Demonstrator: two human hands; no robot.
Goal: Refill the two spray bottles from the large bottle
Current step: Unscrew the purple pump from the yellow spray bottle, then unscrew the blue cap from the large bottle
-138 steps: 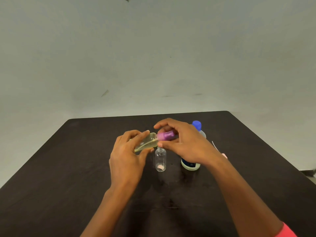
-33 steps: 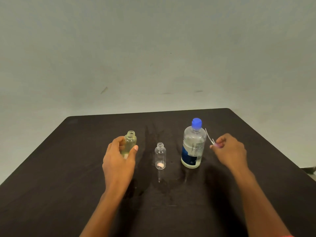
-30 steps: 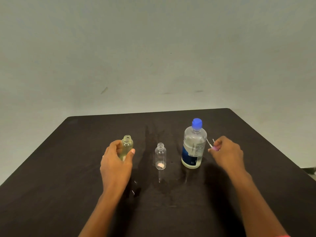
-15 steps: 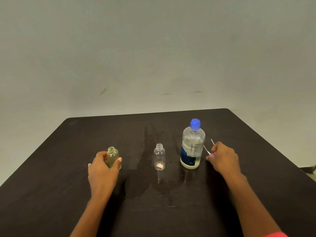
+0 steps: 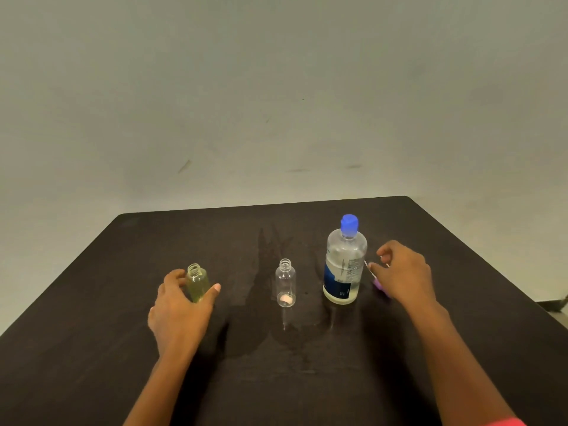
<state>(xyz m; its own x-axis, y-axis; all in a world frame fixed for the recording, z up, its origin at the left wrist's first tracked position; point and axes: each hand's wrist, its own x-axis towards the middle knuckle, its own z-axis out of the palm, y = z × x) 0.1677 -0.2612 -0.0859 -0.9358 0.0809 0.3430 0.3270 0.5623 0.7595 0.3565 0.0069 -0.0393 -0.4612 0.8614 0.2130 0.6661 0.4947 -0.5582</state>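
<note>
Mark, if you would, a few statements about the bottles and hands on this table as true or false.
1. The large bottle has its blue cap on. True.
2. The clear spray bottle lies on its side. False: it stands upright with its neck open.
3. The left hand is round the yellowish spray bottle. True.
4. The large bottle stands left of both spray bottles. False: it stands to their right.
5. The right hand grips the blue cap. False: it is lower down, beside the large bottle's right side.
</note>
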